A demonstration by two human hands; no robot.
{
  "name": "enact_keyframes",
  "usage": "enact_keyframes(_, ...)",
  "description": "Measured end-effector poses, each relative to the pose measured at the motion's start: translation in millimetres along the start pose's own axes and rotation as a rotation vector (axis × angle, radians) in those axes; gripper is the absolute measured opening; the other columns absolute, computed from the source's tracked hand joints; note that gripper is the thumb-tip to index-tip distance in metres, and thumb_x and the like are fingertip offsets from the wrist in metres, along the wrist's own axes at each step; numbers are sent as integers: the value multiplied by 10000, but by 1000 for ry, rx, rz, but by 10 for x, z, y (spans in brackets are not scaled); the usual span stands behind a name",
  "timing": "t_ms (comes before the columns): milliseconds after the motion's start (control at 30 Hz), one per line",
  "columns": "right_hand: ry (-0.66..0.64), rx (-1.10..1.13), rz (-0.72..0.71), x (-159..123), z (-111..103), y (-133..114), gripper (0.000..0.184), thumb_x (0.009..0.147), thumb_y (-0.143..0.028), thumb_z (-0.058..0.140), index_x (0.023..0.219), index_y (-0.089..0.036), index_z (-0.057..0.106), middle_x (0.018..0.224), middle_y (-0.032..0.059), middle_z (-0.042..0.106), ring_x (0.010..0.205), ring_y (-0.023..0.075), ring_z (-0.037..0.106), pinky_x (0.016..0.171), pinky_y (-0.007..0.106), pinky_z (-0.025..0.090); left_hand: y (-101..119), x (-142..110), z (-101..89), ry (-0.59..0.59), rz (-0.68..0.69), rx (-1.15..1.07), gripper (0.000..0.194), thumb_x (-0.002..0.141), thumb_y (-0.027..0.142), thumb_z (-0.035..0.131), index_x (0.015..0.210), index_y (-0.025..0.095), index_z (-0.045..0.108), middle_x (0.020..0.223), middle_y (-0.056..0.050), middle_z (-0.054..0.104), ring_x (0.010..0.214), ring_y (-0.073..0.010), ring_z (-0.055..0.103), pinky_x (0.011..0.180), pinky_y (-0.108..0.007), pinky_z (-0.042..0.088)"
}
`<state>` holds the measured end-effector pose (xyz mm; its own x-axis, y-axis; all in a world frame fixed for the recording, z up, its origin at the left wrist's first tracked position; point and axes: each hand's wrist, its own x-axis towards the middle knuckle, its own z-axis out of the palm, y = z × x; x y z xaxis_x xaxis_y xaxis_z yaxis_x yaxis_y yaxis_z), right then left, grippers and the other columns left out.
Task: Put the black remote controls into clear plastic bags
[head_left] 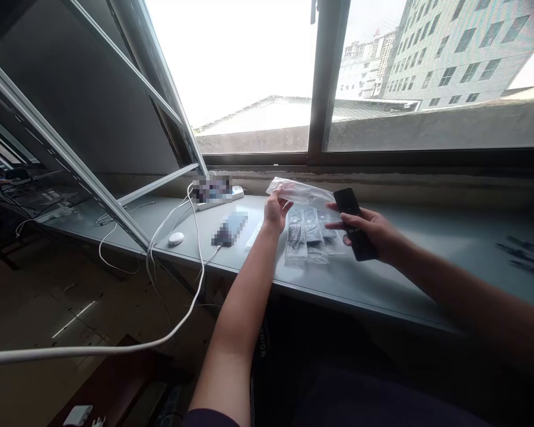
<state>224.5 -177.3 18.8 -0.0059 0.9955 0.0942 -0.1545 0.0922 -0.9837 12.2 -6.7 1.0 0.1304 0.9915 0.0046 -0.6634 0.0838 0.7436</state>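
In my left hand [276, 212] is one end of a clear plastic bag [300, 193], raised above the workbench and stretching to the right. My right hand [371, 228] grips a black remote control [355, 222], tilted, with a few small buttons showing on its face. The bag's right end comes close to the fingers of my right hand; whether they touch it I cannot tell. Below the bag, several bagged dark items [309, 234] lie side by side on the bench, partly covered by the right fingers.
The grey workbench [409, 284] runs along the window. To the left are a phone-like device [229, 230] on a cable, a small round white case [175, 238], a power strip [238, 193] and a loose white cable [198, 237]. Dark pieces [525, 252] lie far right. A metal frame [71, 148] slants at left.
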Motion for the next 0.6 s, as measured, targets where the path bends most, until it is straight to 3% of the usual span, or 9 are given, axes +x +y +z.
enact_keyframes(100, 23, 4, 24, -6, 14, -19, 348, 963, -333, 898, 1303, -278, 848, 1407, 130, 841, 1124, 356, 869, 516, 290, 666, -6, -25, 10, -65, -14, 46, 206, 974, 231, 753, 1173, 248, 803, 1247, -58, 848, 1147, -172, 783, 691, -202, 448)
enact_keyframes(167, 23, 1, 21, -20, 39, -40, 328, 955, -322, 899, 1276, -279, 853, 1488, 131, 807, 1159, 364, 861, 504, 282, 656, -15, -38, 18, -108, -58, 41, 301, 923, 149, 752, 1201, 256, 793, 1254, -66, 852, 1156, -181, 793, 658, -202, 422)
enact_keyframes(333, -27, 2, 0, -40, 83, -60, 251, 972, -305, 872, 1221, -290, 853, 1769, 59, 598, 1394, 428, 767, 478, 273, 628, -28, -31, 26, -112, -58, -3, 440, 874, 15, 711, 1241, 251, 766, 1102, -35, 848, 1032, -147, 792, 909, -251, 555)
enact_keyframes(467, -11, 62, 25, -9, 34, -30, 83, 984, -274, 832, 1056, -233, 832, 1701, 111, 658, 1404, 453, 761, 429, 237, 565, 23, -11, 11, -38, -20, -97, 449, 880, -52, 609, 1199, 228, 754, 862, 32, 728, 760, -79, 684, 910, -224, 549)
enact_keyframes(600, -15, 102, 37, 24, -30, -13, 111, 1057, -331, 750, 1020, -249, 816, 1709, 88, 656, 1419, 427, 754, 410, 224, 541, 72, -37, 3, -25, -10, -188, 527, 919, -23, 605, 1344, 250, 755, 885, 29, 684, 801, -88, 702, 909, -221, 557)
